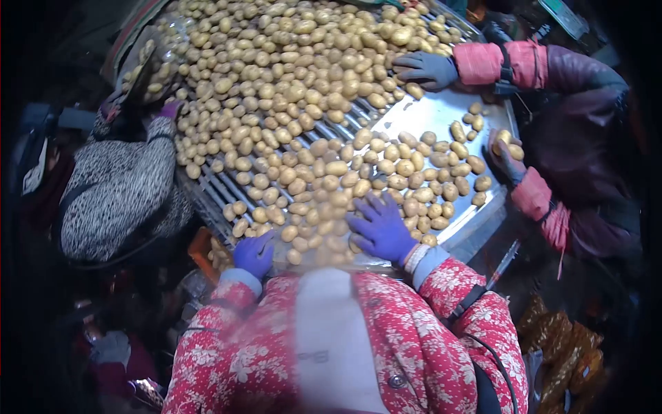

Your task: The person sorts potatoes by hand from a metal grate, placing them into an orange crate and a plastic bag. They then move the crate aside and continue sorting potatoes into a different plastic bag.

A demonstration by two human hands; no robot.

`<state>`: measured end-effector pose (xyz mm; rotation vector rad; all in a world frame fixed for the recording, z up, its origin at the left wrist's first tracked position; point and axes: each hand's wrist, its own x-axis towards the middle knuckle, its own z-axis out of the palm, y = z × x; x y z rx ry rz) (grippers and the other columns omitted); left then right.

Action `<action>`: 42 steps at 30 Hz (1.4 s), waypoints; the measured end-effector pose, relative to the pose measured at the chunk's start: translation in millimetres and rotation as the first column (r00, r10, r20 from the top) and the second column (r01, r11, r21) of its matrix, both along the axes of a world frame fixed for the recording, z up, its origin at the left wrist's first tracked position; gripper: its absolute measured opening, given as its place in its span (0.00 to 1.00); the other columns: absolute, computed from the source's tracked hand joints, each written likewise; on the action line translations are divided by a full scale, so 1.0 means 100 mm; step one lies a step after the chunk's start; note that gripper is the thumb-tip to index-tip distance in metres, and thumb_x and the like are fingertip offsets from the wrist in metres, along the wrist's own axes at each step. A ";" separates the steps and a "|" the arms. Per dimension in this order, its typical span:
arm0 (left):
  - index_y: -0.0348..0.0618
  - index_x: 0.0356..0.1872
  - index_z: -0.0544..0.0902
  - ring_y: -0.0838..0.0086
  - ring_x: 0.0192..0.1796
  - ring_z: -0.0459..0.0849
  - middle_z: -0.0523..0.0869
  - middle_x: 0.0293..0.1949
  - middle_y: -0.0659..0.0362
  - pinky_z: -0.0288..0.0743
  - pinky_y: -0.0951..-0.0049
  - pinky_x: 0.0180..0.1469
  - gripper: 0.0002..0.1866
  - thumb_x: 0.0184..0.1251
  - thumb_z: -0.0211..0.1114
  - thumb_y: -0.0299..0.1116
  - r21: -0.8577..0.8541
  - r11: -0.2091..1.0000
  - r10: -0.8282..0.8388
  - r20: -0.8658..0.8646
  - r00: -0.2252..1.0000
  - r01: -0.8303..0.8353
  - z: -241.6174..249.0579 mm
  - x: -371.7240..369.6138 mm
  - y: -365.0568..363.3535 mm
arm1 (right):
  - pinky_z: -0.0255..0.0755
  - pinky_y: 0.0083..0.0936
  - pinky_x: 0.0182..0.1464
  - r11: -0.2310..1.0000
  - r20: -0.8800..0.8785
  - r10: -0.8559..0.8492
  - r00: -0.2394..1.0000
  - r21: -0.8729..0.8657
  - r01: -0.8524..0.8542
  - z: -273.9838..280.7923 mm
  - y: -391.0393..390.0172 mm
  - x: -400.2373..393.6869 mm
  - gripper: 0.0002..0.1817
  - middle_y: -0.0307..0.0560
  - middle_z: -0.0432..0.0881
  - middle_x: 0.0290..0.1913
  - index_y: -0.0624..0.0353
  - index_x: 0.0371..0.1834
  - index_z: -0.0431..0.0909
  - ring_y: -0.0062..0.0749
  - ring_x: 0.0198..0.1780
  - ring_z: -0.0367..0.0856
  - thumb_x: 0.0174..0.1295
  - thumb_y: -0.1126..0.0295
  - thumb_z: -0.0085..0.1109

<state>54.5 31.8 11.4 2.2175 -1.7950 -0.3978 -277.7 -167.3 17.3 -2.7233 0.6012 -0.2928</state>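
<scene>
Many yellow-brown potatoes (pixel 296 90) cover the sorting table in front of me. My right hand (pixel 383 228), in a purple glove, lies palm down with spread fingers against the near potatoes (pixel 414 205). It holds nothing that I can see. My left hand (pixel 254 254), also purple-gloved, rests at the table's near edge, left of a few potatoes (pixel 294 257). Its fingers point toward them and look loosely extended, partly hidden, with nothing visible in them. The potatoes between my hands are blurred.
Metal rollers (pixel 219 193) and a smooth metal plate (pixel 407 117) form the table. At right, a co-worker's grey-gloved hand (pixel 427 70) touches potatoes, and their other hand (pixel 507 157) holds potatoes. Another person's patterned sleeve (pixel 162 152) is at left. An orange crate (pixel 201 254) stands below my left.
</scene>
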 end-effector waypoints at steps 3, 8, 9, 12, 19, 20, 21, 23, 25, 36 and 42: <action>0.53 0.52 0.90 0.50 0.35 0.85 0.87 0.32 0.49 0.78 0.51 0.42 0.16 0.65 0.65 0.38 -0.007 1.000 0.026 -0.047 0.999 -0.026 -0.03 0.02 0.04 | 0.54 0.63 0.73 0.994 0.049 -0.042 0.998 0.100 0.037 0.02 -0.11 -0.13 0.26 0.49 0.74 0.71 0.40 0.67 0.78 0.60 0.72 0.66 0.67 0.49 0.56; 0.49 0.53 0.89 0.51 0.38 0.87 0.89 0.35 0.48 0.78 0.53 0.43 0.15 0.65 0.67 0.35 0.024 0.999 0.048 -0.086 0.995 -0.046 0.01 0.01 0.03 | 0.56 0.56 0.73 0.998 0.032 -0.063 0.997 0.022 0.063 0.13 -0.14 -0.48 0.26 0.48 0.77 0.66 0.46 0.62 0.80 0.55 0.69 0.69 0.63 0.49 0.60; 0.49 0.52 0.89 0.51 0.38 0.87 0.89 0.35 0.49 0.78 0.53 0.43 0.15 0.65 0.67 0.35 0.029 0.998 0.055 -0.091 0.994 -0.052 0.01 0.00 0.04 | 0.56 0.55 0.73 0.997 0.043 -0.079 0.996 0.024 0.078 0.21 -0.17 -0.52 0.25 0.47 0.78 0.64 0.48 0.60 0.81 0.54 0.68 0.70 0.62 0.49 0.61; 0.49 0.52 0.90 0.51 0.37 0.87 0.89 0.34 0.49 0.79 0.53 0.42 0.15 0.65 0.67 0.35 0.027 0.998 0.062 -0.093 0.994 -0.059 -0.02 0.00 0.03 | 0.55 0.56 0.73 0.966 0.132 -0.256 0.958 0.073 0.248 0.22 -0.29 -0.42 0.24 0.46 0.81 0.54 0.53 0.55 0.83 0.50 0.64 0.73 0.58 0.53 0.67; 0.55 0.53 0.89 0.52 0.35 0.85 0.87 0.31 0.50 0.78 0.52 0.40 0.15 0.69 0.63 0.42 0.049 0.998 0.049 -0.059 0.997 -0.046 -0.05 0.02 0.01 | 0.59 0.56 0.69 0.945 0.196 -0.278 0.940 -0.120 0.304 0.03 -0.91 0.20 0.11 0.48 0.81 0.50 0.55 0.41 0.81 0.50 0.62 0.74 0.58 0.64 0.68; 0.55 0.53 0.89 0.51 0.35 0.85 0.87 0.32 0.49 0.78 0.52 0.40 0.16 0.69 0.62 0.42 0.056 0.997 0.047 -0.055 0.997 -0.044 -0.04 0.02 0.01 | 0.60 0.55 0.68 0.939 0.275 -0.271 0.922 -0.137 0.316 -0.03 -0.97 0.14 0.09 0.48 0.82 0.48 0.55 0.38 0.80 0.50 0.60 0.75 0.58 0.66 0.68; 0.54 0.53 0.89 0.51 0.35 0.85 0.87 0.32 0.49 0.78 0.52 0.40 0.16 0.69 0.61 0.42 0.068 0.996 0.061 -0.044 0.997 -0.058 -0.03 0.02 0.03 | 0.61 0.55 0.67 0.932 0.346 -0.265 0.900 -0.149 0.331 -0.08 -1.00 0.03 0.08 0.48 0.82 0.46 0.56 0.35 0.80 0.50 0.58 0.77 0.58 0.67 0.68; 0.53 0.53 0.89 0.50 0.35 0.85 0.87 0.32 0.48 0.78 0.51 0.41 0.17 0.70 0.61 0.42 0.089 0.994 0.071 -0.030 0.997 -0.068 -0.07 0.00 0.03 | 0.68 0.48 0.59 0.900 0.411 -0.391 0.824 -0.014 0.435 0.05 -0.93 -0.41 0.06 0.49 0.84 0.41 0.59 0.35 0.82 0.48 0.51 0.80 0.59 0.69 0.68; 0.50 0.54 0.88 0.50 0.35 0.86 0.88 0.32 0.47 0.78 0.51 0.41 0.17 0.70 0.60 0.42 0.062 0.997 0.050 -0.051 0.997 -0.046 -0.08 0.01 -0.01 | 0.71 0.46 0.58 0.811 0.363 -0.565 0.741 0.082 0.579 -0.08 -0.80 -1.18 0.06 0.51 0.84 0.42 0.60 0.39 0.84 0.51 0.51 0.79 0.61 0.70 0.66; 0.35 0.52 0.87 0.57 0.43 0.90 0.90 0.39 0.48 0.83 0.63 0.46 0.14 0.67 0.66 0.28 -0.165 0.980 -0.151 -0.243 0.958 0.113 0.17 -0.48 -0.56 | 0.76 0.38 0.61 0.351 -0.222 -0.931 0.289 -0.341 0.872 -0.03 0.72 -4.79 0.21 0.54 0.86 0.55 0.57 0.61 0.82 0.50 0.57 0.84 0.64 0.68 0.66; 0.48 0.64 0.81 0.52 0.56 0.85 0.86 0.56 0.48 0.77 0.51 0.59 0.23 0.69 0.62 0.36 -0.177 0.903 -0.399 -0.003 0.917 0.392 -0.06 -0.95 -1.91 | 0.76 0.45 0.53 0.856 0.087 -0.510 0.855 -0.041 0.515 0.24 0.21 -2.16 0.12 0.52 0.87 0.45 0.57 0.49 0.84 0.51 0.47 0.85 0.63 0.69 0.64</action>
